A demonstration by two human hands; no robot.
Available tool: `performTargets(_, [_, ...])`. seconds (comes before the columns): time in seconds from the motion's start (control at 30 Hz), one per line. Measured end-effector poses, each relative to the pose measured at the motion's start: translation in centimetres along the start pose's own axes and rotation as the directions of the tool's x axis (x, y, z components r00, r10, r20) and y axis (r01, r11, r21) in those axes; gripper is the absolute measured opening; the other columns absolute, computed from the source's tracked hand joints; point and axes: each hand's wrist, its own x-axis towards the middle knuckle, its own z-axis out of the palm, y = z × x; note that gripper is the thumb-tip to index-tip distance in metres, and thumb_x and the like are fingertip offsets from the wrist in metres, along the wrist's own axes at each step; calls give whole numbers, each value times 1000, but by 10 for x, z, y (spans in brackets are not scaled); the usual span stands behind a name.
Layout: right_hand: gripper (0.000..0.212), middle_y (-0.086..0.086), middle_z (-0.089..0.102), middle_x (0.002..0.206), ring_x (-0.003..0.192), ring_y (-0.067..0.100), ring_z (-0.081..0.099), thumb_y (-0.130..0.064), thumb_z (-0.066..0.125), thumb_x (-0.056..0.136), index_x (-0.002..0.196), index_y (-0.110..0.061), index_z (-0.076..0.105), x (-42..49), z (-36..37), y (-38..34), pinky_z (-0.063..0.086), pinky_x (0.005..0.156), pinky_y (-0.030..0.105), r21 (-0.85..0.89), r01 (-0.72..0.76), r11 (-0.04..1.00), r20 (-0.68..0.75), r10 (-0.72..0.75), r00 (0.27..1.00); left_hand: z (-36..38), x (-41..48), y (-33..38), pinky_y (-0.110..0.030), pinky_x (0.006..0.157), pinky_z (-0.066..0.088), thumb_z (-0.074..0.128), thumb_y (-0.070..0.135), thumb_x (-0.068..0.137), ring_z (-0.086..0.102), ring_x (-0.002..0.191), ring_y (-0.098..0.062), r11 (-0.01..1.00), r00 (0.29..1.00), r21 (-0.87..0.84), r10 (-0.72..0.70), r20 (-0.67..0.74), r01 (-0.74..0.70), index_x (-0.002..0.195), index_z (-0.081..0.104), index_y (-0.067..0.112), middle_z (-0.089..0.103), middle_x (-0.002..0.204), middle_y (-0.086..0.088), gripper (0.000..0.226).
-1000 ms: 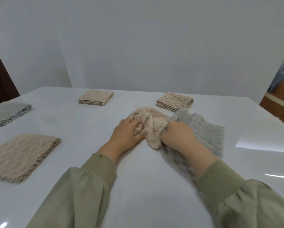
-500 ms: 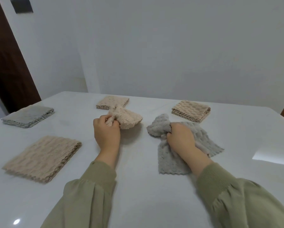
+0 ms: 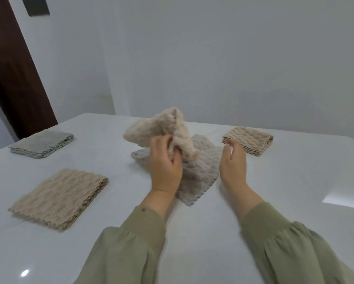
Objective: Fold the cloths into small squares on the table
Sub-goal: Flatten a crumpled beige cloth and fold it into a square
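Head view: mid-frame the left hand [image 3: 165,167] grips the bunched beige cloth [image 3: 159,128], lifted above the grey cloth [image 3: 202,167] — the right hand [image 3: 233,169] hovers empty, fingers loose; best it catches a corner and spreads it flat

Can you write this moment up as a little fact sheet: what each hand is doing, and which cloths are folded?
Left hand: grips a crumpled beige cloth, raised off the white table
Right hand: open, empty, beside the flat grey cloth
Flat grey cloth: unfolded, lying on the white table
Folded: grey square far left; beige square near left; tan square far right
Not yet folded: crumpled beige cloth, flat grey cloth
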Motion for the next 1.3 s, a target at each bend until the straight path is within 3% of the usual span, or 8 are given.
performTargets(0.13, [38, 12, 49, 134, 125, 24, 42, -23, 35, 99, 130, -5, 48, 11, -28, 23, 31, 102, 27, 36, -159, 987, -103, 162, 981, 29, -25, 0, -32, 116, 13, 33, 45, 95, 20, 141, -15, 982, 704, 168, -60, 707, -86, 148, 26, 21, 25, 154, -1, 58])
performTargets(0.27, [56, 6, 40, 144, 133, 22, 37, -40, 47, 93, 143, -18, 35, 9, -32, 30, 27, 112, 37, -2, -49, 999, 68, 49, 996, 34, -24, -9, -51, 117, 2, 26, 54, 96, -6, 146, -19, 850, 680, 518, -321, 659, -100, 151, -3, 25, -3, 160, 2, 68])
performTargets(0.43, [44, 6, 58, 122, 118, 30, 47, -34, 54, 85, 128, -26, 51, 6, -21, 28, 32, 101, 45, -562, 259, 786, 443, 21, 896, 27, -23, -19, -46, 118, 2, 26, 66, 91, -9, 146, -22, 704, 528, 685, -515, 675, -189, 150, -9, 15, -11, 159, -3, 85])
performTargets(0.53, [17, 13, 60, 92, 95, 35, 52, -19, 46, 75, 84, -10, 57, 3, -31, 21, 35, 79, 40, -629, 215, 747, 184, -126, 975, 21, -17, -24, -41, 118, 1, 20, 66, 92, -7, 146, -22, 665, 503, 715, -553, 664, -213, 151, -7, 13, -10, 159, -5, 84])
performTargets(0.73, [40, 21, 57, 96, 91, 37, 50, -25, 32, 77, 72, 3, 61, 4, -53, 25, 36, 82, 42, -314, 180, 932, -246, -263, 933, -8, -2, -45, -50, 117, 0, 14, 54, 97, -11, 146, -26, 626, 468, 744, -599, 650, -233, 151, 1, 28, -8, 159, 2, 61])
performTargets(0.9, [35, 10, 62, 100, 93, 26, 52, -33, 36, 94, 82, -9, 59, -1, -52, 24, 38, 78, 31, -277, 61, 959, 99, -34, 995, -18, 7, -41, -62, 111, -1, 28, 37, 100, -12, 145, -31, 458, 701, 877, -578, 418, -145, 150, 11, 27, -4, 160, -2, 54])
performTargets(1.03, [45, 5, 66, 77, 77, 23, 58, -34, 35, 99, 80, -6, 65, -6, -53, 17, 42, 70, 33, -188, 124, 974, 323, -58, 945, 8, -6, -6, -52, 117, 5, 23, 33, 99, -1, 146, -24, 726, 876, 673, -225, 428, -142, 149, 20, 22, 13, 158, -2, 51])
performTargets(1.3, [43, 11, 59, 77, 84, 31, 52, -35, 29, 85, 68, -5, 55, 46, -64, 53, 35, 70, 34, -240, 65, 969, 65, -51, 997, 85, -42, 27, -54, 115, 0, 23, 63, 92, -1, 146, -20, 838, 602, 474, -238, 763, -269, 150, 11, 31, 8, 159, 0, 67])
